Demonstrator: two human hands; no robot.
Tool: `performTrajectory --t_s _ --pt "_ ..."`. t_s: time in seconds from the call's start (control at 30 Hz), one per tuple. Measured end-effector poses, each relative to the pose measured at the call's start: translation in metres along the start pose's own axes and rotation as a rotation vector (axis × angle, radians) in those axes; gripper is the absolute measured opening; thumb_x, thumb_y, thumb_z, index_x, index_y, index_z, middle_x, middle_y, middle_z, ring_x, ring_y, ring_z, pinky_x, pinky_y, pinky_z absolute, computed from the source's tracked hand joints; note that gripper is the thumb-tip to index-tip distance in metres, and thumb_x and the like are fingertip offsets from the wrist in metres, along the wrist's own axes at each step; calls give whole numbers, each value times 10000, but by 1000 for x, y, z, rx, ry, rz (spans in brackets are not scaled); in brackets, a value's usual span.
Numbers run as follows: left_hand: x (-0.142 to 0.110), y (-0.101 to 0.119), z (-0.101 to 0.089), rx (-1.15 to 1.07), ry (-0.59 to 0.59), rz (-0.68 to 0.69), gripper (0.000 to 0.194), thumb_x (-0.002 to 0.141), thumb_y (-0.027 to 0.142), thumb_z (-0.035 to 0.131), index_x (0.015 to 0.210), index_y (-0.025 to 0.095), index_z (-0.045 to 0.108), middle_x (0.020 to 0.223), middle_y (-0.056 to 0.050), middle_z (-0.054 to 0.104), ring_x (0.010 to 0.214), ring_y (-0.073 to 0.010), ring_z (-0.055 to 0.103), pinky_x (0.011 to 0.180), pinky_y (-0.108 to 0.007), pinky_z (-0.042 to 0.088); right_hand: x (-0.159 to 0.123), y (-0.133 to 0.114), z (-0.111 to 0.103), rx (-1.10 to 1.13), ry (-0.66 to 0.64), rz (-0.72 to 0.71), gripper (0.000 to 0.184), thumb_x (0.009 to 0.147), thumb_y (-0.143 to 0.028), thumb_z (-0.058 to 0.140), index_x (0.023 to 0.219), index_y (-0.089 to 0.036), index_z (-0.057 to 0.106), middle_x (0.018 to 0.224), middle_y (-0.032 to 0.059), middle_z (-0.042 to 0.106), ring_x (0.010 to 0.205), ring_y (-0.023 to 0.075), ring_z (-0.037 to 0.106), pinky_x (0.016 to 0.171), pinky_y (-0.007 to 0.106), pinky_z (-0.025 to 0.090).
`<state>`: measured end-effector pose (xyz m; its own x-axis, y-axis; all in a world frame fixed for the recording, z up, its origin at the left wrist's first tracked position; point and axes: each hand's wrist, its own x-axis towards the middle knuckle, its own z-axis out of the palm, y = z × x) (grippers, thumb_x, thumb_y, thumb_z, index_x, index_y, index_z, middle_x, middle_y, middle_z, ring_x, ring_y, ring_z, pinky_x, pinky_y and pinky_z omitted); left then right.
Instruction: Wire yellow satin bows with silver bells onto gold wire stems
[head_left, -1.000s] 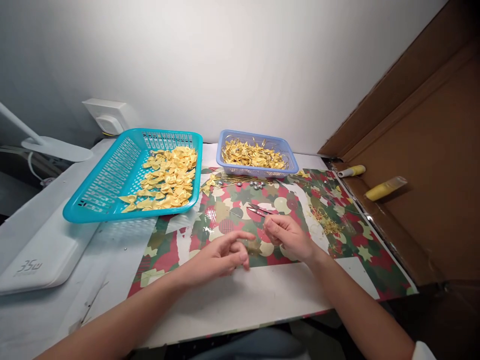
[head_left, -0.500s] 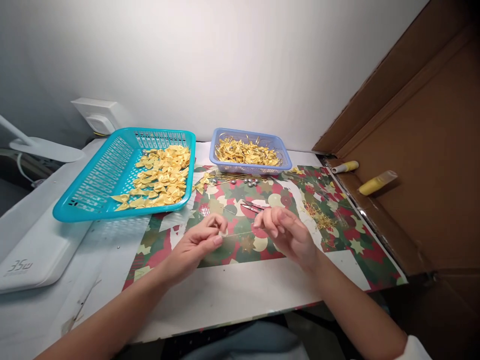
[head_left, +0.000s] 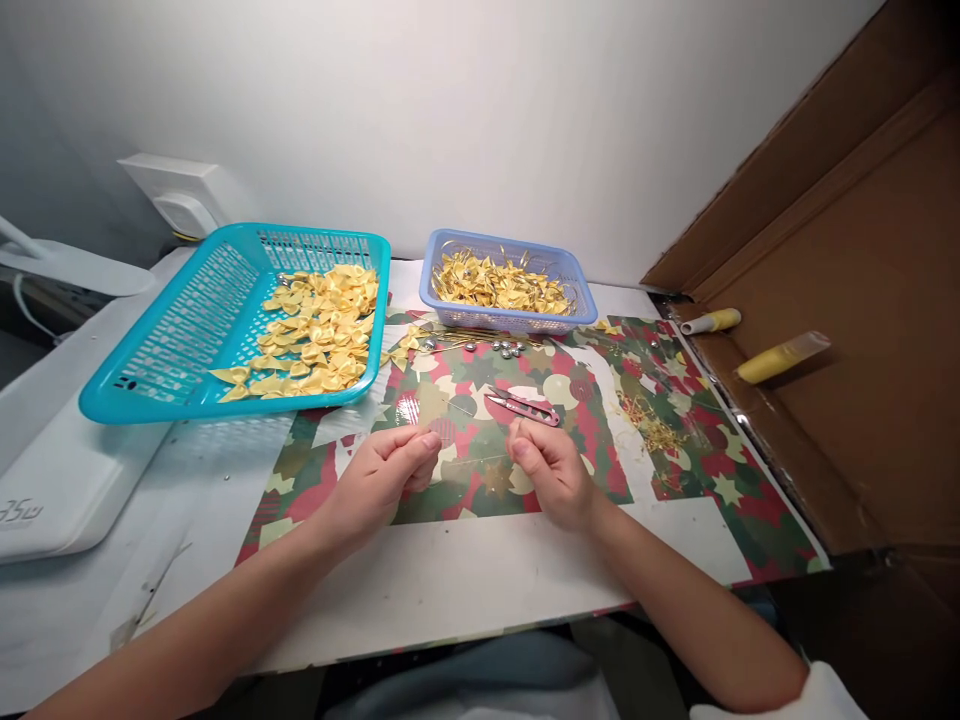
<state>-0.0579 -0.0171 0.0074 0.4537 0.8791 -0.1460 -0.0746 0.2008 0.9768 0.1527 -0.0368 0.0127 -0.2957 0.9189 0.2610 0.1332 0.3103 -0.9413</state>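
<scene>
A thin, pale thread (head_left: 478, 460) runs between my two closed hands, low over the patterned sheet (head_left: 480, 490). My left hand (head_left: 390, 470) pinches one end of it, thumb pressed on curled fingers. The other end is in my right hand (head_left: 555, 475), closed in a fist. Just beyond the right hand lie pink thread snips (head_left: 525, 406), blades pointing left. A fine needle-like sliver (head_left: 460, 408) rests to the left of the snips. Several silver beads (head_left: 508, 349) sit farther back, near thin gold strands (head_left: 480, 338).
A turquoise basket (head_left: 225, 412) with yellow ribbon bows (head_left: 322, 325) stands at the left. At the back, a lilac basket (head_left: 510, 318) holds bows with gold loops. Thread scraps (head_left: 651, 430) lie to the right, beside a cardboard wall (head_left: 847, 230) with two yellow tubes (head_left: 784, 358) on it.
My left hand has gone from loosely spread fingers to a pinch, and moved left away from the right. My right hand opened its fingers, then closed again. The thread now spans between them.
</scene>
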Motion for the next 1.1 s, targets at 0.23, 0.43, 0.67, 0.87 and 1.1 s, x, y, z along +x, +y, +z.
performTrajectory --t_s 0.23,0.43,0.67,0.87,1.1 --pt "-7 10 -2 99 -48 23 285 917 404 469 724 195 488 646 48 341 579 -106 294 526 -245 255 0 -2 9 -475 -43 -34 143 800 -224 605 807 -197 466 650 -32 425 625 134 367 593 266 283" --pt "-10 16 7 636 -94 101 201 892 322 516 1021 192 598 610 69 356 523 -96 320 499 -225 254 -1 1 13 -535 -74 -127 311 763 -161 556 605 -195 290 525 -51 360 553 113 283 581 270 251" --pt "-7 12 10 761 -219 248 238 890 217 451 656 182 483 605 35 460 552 -102 394 534 -227 302 -4 3 16 -267 -125 -105 310 774 -151 527 589 -210 285 523 -50 346 534 116 290 566 273 267" --pt "-4 4 15 473 -280 202 282 874 203 425 601 193 356 589 41 358 552 -108 327 523 -244 262 -5 9 23 227 -169 138 314 750 -197 539 543 -218 303 533 -54 302 517 107 270 506 263 228" --pt "-2 -4 20 230 -253 84 331 897 278 419 591 202 317 602 36 325 591 -125 316 544 -261 260 -5 18 29 634 -163 263 327 775 -193 565 537 -206 340 541 -65 299 524 96 235 503 259 201"
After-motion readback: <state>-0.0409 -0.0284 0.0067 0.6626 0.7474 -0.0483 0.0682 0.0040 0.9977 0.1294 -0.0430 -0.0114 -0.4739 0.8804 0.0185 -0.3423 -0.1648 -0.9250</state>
